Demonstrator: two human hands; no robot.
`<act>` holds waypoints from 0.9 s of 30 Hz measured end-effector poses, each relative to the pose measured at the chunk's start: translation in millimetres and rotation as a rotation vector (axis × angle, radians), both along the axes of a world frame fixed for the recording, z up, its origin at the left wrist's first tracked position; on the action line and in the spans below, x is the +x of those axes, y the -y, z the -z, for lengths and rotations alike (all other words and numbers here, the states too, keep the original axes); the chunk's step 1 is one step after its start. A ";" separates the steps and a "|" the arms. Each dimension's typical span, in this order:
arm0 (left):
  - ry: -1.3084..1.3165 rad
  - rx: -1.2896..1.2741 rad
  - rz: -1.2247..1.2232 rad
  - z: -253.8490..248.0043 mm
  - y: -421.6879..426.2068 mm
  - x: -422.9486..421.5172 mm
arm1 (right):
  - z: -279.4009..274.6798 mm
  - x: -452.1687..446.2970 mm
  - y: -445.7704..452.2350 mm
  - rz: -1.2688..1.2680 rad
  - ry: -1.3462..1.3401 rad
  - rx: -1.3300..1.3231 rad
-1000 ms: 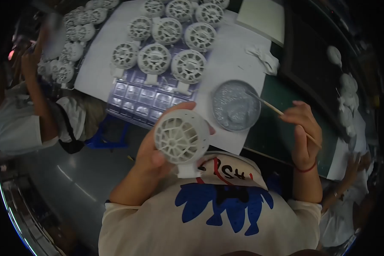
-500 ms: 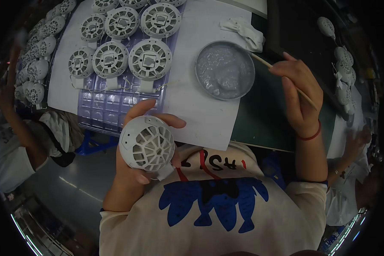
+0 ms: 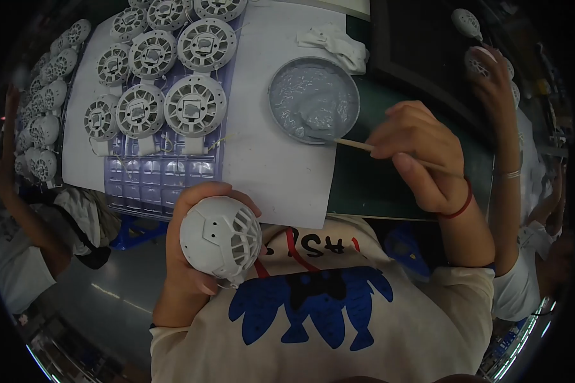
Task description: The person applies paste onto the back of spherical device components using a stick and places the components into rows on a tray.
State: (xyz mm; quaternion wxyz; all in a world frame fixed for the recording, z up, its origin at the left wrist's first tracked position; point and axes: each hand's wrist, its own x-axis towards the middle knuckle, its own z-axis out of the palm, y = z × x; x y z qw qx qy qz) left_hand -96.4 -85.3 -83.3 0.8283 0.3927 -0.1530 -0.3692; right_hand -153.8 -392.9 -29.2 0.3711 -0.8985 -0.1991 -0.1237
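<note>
My left hand (image 3: 201, 195) is wrapped round a white domed housing (image 3: 214, 237) with a slotted grille, held in front of my shirt; the grille faces right. In my right hand (image 3: 421, 156) a thin wooden stick (image 3: 354, 145) is pinched between thumb and fingers. The stick's tip is at the near rim of a round dish (image 3: 314, 101) of glossy grey paste. Beyond my left hand, several white round grilled units (image 3: 195, 106) stand in rows on a clear purplish divided tray (image 3: 163, 175).
White paper (image 3: 281, 172) lies under the dish and tray on a green tabletop (image 3: 383, 191). A crumpled white cloth (image 3: 335, 46) lies behind the dish, beside a dark panel (image 3: 428, 57). Co-workers' arms (image 3: 508, 159) and more white units (image 3: 43, 131) are at both sides.
The housing in my left hand has turned so its grille faces right. The stick's tip has moved from the dish's right rim to its near rim. A co-worker's hand now touches units at right.
</note>
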 end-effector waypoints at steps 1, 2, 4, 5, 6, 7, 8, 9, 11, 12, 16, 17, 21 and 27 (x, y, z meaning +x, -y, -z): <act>-0.069 0.082 -0.067 -6.8 2.9 -3.8 | 1.0 3.4 2.1 0.007 0.003 -0.003; -0.138 0.164 -0.136 -11.6 4.5 -6.1 | 4.0 6.6 4.1 0.021 -0.058 0.080; -0.134 0.197 -0.169 -15.4 4.9 -7.0 | 11.3 10.8 3.9 0.035 -0.119 0.162; -0.133 0.235 -0.207 -16.5 4.9 -7.1 | 16.5 12.7 1.9 0.089 -0.218 0.421; -0.132 0.235 -0.207 -17.3 5.0 -6.4 | 20.6 14.1 1.4 0.141 -0.317 0.681; -0.149 0.240 -0.218 -17.9 4.9 -5.5 | 23.6 15.6 2.7 0.141 -0.317 0.682; -0.166 0.245 -0.230 -19.0 5.0 -4.8 | 26.6 17.3 4.2 0.144 -0.321 0.699; -0.165 0.248 -0.229 -23.8 7.8 -5.4 | 29.1 17.6 4.8 0.148 -0.326 0.716; -0.121 0.358 -0.316 -35.9 15.6 -8.2 | 32.8 15.4 -3.8 0.193 -0.344 0.763; -0.120 0.363 -0.313 -36.9 15.7 -7.9 | 34.1 14.3 -7.3 0.235 -0.358 0.806; 0.063 0.418 -0.306 -28.2 6.6 -5.4 | 35.7 8.3 -11.8 0.244 -0.373 0.888; 0.133 0.396 -0.303 -24.6 4.4 -5.3 | 35.6 5.4 -13.2 0.244 -0.309 0.915; 0.303 0.482 -0.336 -31.2 10.9 -3.3 | 30.5 -11.7 -10.1 0.224 0.040 0.385; 0.911 0.759 -0.229 -35.0 20.6 16.1 | 10.4 -21.8 -19.6 0.150 0.332 -0.184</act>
